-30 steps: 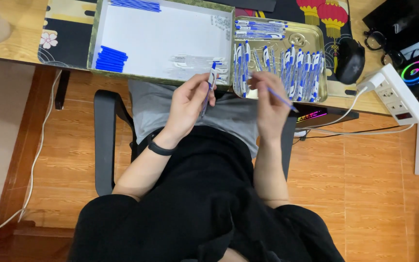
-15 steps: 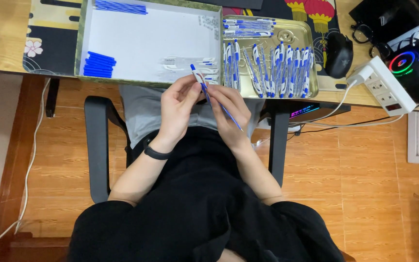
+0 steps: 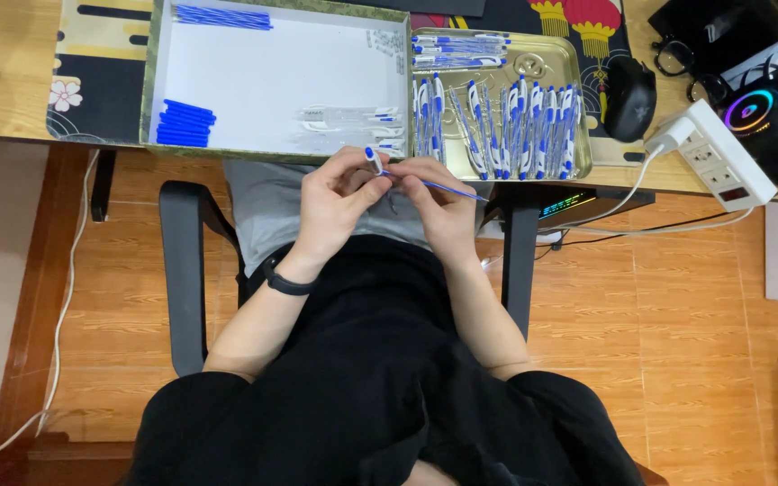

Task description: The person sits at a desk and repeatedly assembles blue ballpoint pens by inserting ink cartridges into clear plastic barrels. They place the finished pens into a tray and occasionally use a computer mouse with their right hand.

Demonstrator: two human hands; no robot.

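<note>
Blue refill (image 3: 438, 186) pinched in right hand (image 3: 443, 202), left hand (image 3: 339, 200) closed round pen barrel (image 3: 374, 162); held over lap, w/ thin grip, either could slip to floor.

Grey t-shirt (image 3: 263, 216), black trousers (image 3: 380, 387) — loose fit. Black band (image 3: 286, 284) on left wrist. Forearms bare, no sleeves past elbows — no rings visible.

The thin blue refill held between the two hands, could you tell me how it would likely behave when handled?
The blue refill looks long and very thin, so it is probably light and a little bendy. Being round, it would likely roll on the white tray. The right hand and left hand pinch it with fingertips, suggesting little force is needed.
</note>
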